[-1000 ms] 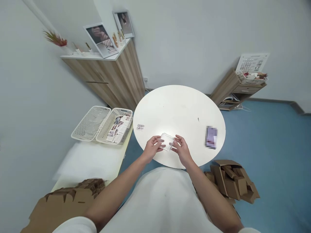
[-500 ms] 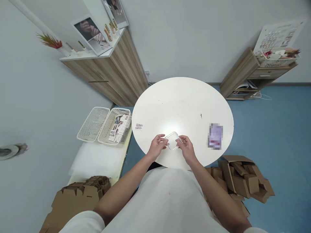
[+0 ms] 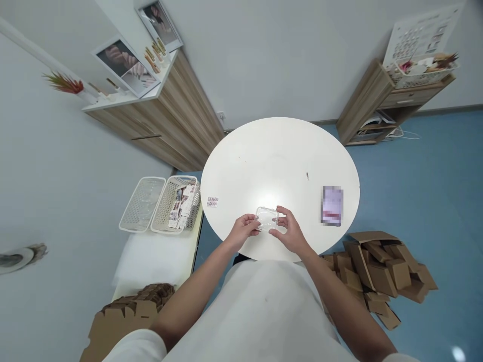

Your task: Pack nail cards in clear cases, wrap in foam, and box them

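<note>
A small clear plastic box (image 3: pixel 267 219) is held above the near side of the round white table (image 3: pixel 279 146). My left hand (image 3: pixel 243 231) grips its left edge between thumb and fingers. At the right edge, my right hand (image 3: pixel 290 232) has its thumb and fingers set around the box's side. Whether the box's lid is closed, I cannot tell. On the table's left lies a small card of printed nail pieces (image 3: pixel 212 201). A purple item (image 3: pixel 332 206), blurred by pixels, lies at the right.
Left of the table, a white basket (image 3: pixel 158 216) holds printed cards; another basket (image 3: pixel 128 211) holds clear plastic pieces. Folded cardboard (image 3: pixel 121 322) is stacked at lower left. An open carton (image 3: pixel 358 261) of brown boxes stands on the floor at right. Wooden cabinets (image 3: pixel 188 100) line the wall.
The clear box has turned from a slanted position to nearly square with me. My right hand has shifted its hold, with its fingers spread wider along the box's right side. The view has tilted slightly.
</note>
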